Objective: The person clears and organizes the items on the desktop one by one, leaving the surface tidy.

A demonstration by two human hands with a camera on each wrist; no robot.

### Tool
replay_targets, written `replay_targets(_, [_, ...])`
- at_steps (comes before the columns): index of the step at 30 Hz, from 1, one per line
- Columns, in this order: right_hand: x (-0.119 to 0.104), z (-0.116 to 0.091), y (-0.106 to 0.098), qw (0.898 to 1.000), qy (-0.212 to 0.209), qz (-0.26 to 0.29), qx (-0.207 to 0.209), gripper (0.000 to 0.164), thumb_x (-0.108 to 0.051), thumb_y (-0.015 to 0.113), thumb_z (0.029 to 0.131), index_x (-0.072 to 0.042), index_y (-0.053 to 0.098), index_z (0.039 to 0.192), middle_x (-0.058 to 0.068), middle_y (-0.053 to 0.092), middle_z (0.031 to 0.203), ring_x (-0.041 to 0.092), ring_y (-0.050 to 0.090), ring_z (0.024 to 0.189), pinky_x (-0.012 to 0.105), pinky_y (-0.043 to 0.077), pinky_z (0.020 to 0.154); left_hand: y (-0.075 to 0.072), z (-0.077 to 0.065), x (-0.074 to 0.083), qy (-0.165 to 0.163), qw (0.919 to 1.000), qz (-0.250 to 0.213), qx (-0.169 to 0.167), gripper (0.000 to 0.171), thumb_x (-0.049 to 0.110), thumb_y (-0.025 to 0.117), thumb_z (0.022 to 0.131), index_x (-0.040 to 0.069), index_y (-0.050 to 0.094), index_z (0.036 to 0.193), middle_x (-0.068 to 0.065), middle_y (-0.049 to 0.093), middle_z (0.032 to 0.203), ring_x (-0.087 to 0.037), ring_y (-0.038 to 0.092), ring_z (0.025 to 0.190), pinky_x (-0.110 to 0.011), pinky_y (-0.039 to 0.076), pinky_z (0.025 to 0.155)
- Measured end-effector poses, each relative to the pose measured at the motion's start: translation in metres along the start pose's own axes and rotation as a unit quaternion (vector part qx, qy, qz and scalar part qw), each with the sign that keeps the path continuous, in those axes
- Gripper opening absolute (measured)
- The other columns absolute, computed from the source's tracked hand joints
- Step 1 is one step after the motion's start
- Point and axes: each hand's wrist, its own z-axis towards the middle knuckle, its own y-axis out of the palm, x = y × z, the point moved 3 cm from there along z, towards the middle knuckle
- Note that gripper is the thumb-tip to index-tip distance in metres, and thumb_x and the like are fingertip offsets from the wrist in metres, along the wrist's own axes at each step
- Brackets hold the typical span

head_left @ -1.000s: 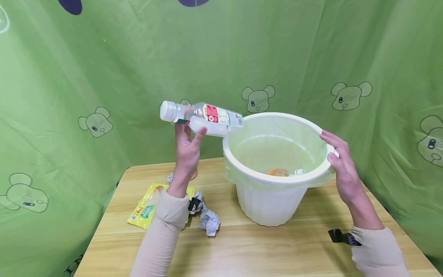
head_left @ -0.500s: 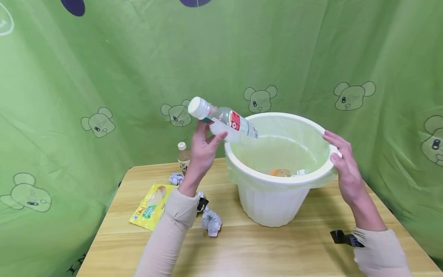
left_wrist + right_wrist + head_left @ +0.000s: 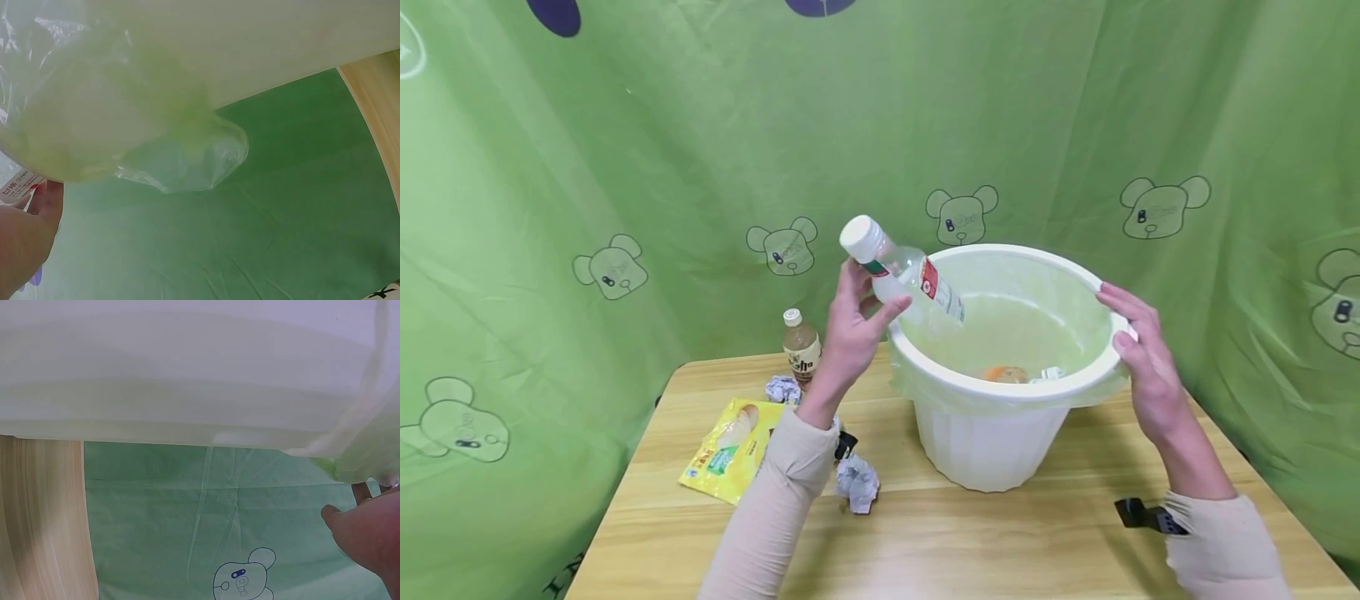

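In the head view my left hand holds a clear plastic bottle with a white cap and a red-and-white label. The bottle tilts base down over the left rim of a white trash bin, its lower end inside the opening. My right hand grips the bin's rim on the right side. A thin pale green bag lines the bin and folds over its rim. Low inside lie an orange-brown item and a clear piece with a white top. The left wrist view shows part of the left hand beside the bag.
Left of the bin on the wooden table are a yellow snack packet, a brown drink bottle standing upright, and crumpled paper balls. A green curtain with bear drawings surrounds the table.
My left hand has carried the clear bottle rightward to the bin and tipped its base further down into the opening. The brown bottle has come into sight. The right hand stays on the rim.
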Motion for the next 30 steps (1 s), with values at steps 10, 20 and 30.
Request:
replay_targets(10, [-0.002, 0.001, 0.001, 1.0, 0.001, 0.001, -0.001, 0.051, -0.012, 0.036, 0.103, -0.002, 0.049, 0.152, 0.0, 0.04, 0.16, 0.02, 0.03, 0.146, 0.022, 0.025, 0.119, 0.005, -0.001, -0.003, -0.024, 0.9993, 0.024, -0.017, 0.08, 0.021, 0.074, 0.096, 0.024, 0.029, 0.162, -0.009, 0.053, 0.154, -0.024, 0.057, 0.135, -0.042, 0.047, 0.116])
replay_targets(20, [-0.003, 0.001, 0.001, 1.0, -0.004, 0.0, -0.002, 0.051, -0.011, 0.035, 0.103, -0.001, 0.049, 0.151, 0.0, 0.04, 0.16, 0.02, 0.03, 0.145, 0.018, 0.028, 0.117, 0.008, -0.001, -0.005, -0.04, 0.996, 0.072, -0.033, 0.077, 0.03, 0.076, 0.095, 0.029, 0.035, 0.16, -0.003, 0.058, 0.149, -0.024, 0.058, 0.13, -0.048, 0.047, 0.115])
replay_targets(30, [-0.002, 0.001, 0.0, 1.0, -0.001, 0.003, 0.0, 0.051, -0.012, 0.036, 0.103, 0.0, 0.048, 0.151, 0.0, 0.041, 0.159, 0.02, 0.031, 0.145, 0.019, 0.028, 0.117, 0.013, 0.001, -0.002, -0.064, 0.9914, 0.094, -0.065, 0.076, 0.033, 0.079, 0.093, 0.025, 0.041, 0.158, -0.002, 0.06, 0.145, -0.018, 0.056, 0.132, -0.045, 0.047, 0.115])
